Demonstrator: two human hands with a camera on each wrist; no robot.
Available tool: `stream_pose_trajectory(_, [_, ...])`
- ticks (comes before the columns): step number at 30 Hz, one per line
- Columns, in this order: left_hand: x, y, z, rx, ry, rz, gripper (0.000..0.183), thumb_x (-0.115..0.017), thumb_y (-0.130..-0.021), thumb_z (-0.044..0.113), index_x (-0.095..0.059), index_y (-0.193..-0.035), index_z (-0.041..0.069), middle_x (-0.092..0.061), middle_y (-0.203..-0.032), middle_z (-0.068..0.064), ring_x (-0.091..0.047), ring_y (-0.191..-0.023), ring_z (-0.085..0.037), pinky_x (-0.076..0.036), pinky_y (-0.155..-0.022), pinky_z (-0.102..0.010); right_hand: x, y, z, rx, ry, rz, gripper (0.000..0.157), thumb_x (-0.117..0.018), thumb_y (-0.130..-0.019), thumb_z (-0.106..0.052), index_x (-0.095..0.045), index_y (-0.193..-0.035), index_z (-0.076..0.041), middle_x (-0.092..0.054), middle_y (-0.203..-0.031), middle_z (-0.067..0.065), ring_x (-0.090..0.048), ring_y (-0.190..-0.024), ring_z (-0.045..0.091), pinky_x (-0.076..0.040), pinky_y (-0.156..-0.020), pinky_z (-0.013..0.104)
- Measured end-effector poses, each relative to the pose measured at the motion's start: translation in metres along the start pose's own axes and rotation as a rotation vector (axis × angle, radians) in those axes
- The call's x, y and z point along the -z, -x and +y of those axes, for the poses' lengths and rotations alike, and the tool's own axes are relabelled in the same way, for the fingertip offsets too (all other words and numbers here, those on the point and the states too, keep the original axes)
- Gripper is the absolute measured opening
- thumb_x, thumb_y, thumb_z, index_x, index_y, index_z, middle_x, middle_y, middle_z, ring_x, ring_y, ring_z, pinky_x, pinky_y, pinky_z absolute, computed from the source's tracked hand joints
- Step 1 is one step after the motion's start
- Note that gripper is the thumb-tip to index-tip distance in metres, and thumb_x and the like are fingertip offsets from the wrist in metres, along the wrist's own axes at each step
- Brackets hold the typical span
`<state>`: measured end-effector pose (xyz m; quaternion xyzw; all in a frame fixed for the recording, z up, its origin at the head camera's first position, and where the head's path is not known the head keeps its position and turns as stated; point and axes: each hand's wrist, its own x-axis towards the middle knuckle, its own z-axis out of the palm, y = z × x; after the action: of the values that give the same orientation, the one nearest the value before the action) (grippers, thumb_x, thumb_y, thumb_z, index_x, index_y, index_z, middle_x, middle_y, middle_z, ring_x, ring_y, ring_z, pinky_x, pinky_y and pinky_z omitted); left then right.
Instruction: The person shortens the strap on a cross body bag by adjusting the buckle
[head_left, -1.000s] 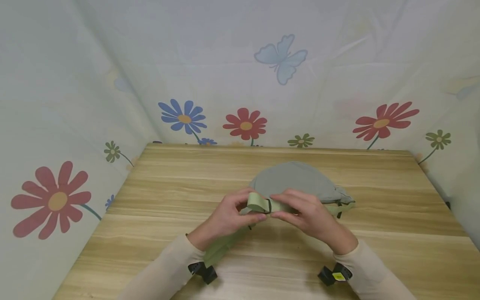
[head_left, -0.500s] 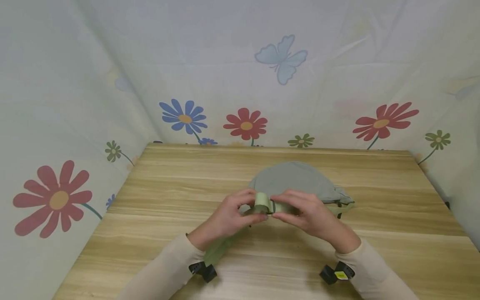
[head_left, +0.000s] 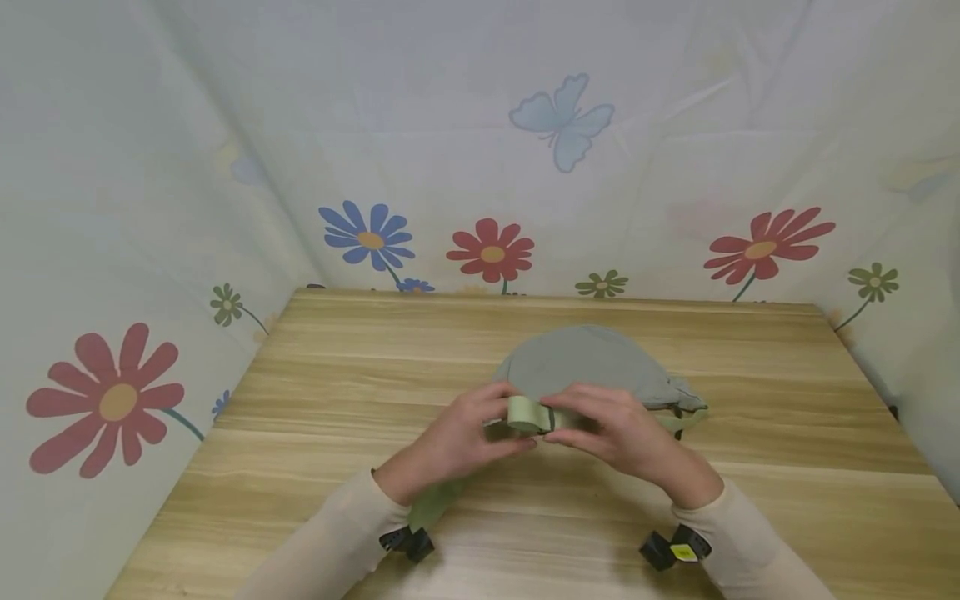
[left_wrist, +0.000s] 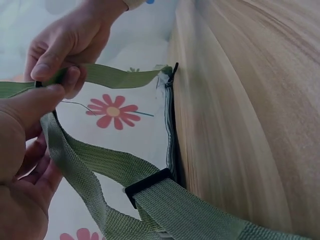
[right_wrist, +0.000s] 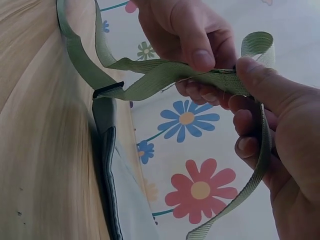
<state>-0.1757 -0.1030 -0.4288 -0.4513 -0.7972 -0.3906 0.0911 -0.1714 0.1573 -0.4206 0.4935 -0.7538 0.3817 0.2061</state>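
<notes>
A grey waist bag (head_left: 588,362) lies on the table with its curved side away from me. Its green webbing strap (head_left: 525,413) is lifted in front of it and bends into a small loop between my hands. My left hand (head_left: 453,433) holds the strap on the left of this loop. On the other side, my right hand (head_left: 622,429) pinches the strap beside a dark slider (head_left: 551,419), which the fingers partly hide. A second black slider (left_wrist: 149,186) sits lower on the strap in the left wrist view. Strap hangs below my right hand in the right wrist view.
The wooden table (head_left: 337,358) carries the bag. Behind it and along the sides hangs a pale cloth (head_left: 420,125) printed with flowers and a butterfly. Black cameras (head_left: 658,550) are strapped to both wrists.
The strap loop between my hands has shifted slightly right and turned lower. My left fingers have moved a little along it. My right hand stays nearly in place, and the bag has not moved.
</notes>
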Motion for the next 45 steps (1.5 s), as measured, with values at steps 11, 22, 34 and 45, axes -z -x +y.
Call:
stream_pose_trajectory(11, [0.006,0.004,0.006,0.028,-0.152,0.035,0.033,-0.087,-0.091,0.017,-0.078,-0.120,0.006,-0.082,-0.116,-0.008,-0.079,-0.106,-0.021,-0.064,-0.093,-0.029,0.005,0.002,0.002,-0.054,0.023,-0.019,0.034,-0.069,-0.104,-0.035,-0.076,-0.123,-0.006,-0.079,-0.105,0.004,-0.069,-0.084,0.009,-0.054,-0.072,0.016])
stream_pose_trajectory(22, [0.018,0.017,0.002,0.002,-0.228,0.065,0.035,-0.090,-0.088,0.016,-0.080,-0.119,0.003,-0.083,-0.111,-0.009,-0.081,-0.098,-0.020,-0.066,-0.086,-0.028,0.010,0.005,0.003,-0.064,0.055,0.011,0.037,-0.067,-0.106,-0.036,-0.077,-0.119,-0.004,-0.080,-0.106,0.008,-0.070,-0.083,0.011,-0.055,-0.072,0.016])
stream_pose_trajectory(34, [0.033,0.052,-0.011,0.042,-0.262,0.026,0.037,-0.091,-0.085,0.011,-0.080,-0.119,0.002,-0.083,-0.109,-0.011,-0.080,-0.092,-0.019,-0.066,-0.080,-0.027,0.015,0.007,0.003,-0.078,0.038,0.002,0.036,-0.066,-0.107,-0.037,-0.076,-0.120,-0.005,-0.079,-0.106,0.008,-0.069,-0.083,0.010,-0.053,-0.069,0.014])
stream_pose_trajectory(45, [0.057,0.071,-0.018,0.169,-0.340,-0.106,0.028,-0.086,-0.093,0.018,-0.079,-0.118,0.006,-0.083,-0.111,-0.007,-0.080,-0.096,-0.019,-0.066,-0.085,-0.031,0.017,0.009,0.004,-0.105,0.037,-0.035,0.029,-0.082,-0.097,-0.022,-0.077,-0.122,-0.009,-0.080,-0.110,0.004,-0.066,-0.084,0.005,-0.052,-0.071,0.014])
